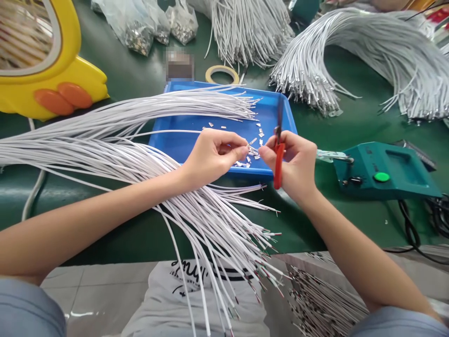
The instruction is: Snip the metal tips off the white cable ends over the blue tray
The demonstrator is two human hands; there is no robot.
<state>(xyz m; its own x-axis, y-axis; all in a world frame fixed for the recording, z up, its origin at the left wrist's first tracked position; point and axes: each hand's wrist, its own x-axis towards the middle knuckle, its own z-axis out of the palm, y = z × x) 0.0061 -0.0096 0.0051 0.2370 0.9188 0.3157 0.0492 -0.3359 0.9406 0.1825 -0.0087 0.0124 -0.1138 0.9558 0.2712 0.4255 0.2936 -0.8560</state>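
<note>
My left hand (213,154) is closed in a pinch on the end of a thin white cable (168,133) over the front of a blue tray (175,140). My right hand (294,161) is closed round red-handled cutters (278,154), held upright, tip near the cable end between both hands. Small white scraps of insulation (259,131) lie scattered in the tray. A big fan of white cables (105,140) runs from the left under my left forearm, with stripped ends (259,262) hanging over the table's front edge.
A green box with a round green button (382,171) sits right of the tray. More white cable bundles (368,56) lie at the back, with a tape roll (221,73), bags of small metal parts (140,28) and a yellow duck-shaped mirror (45,65).
</note>
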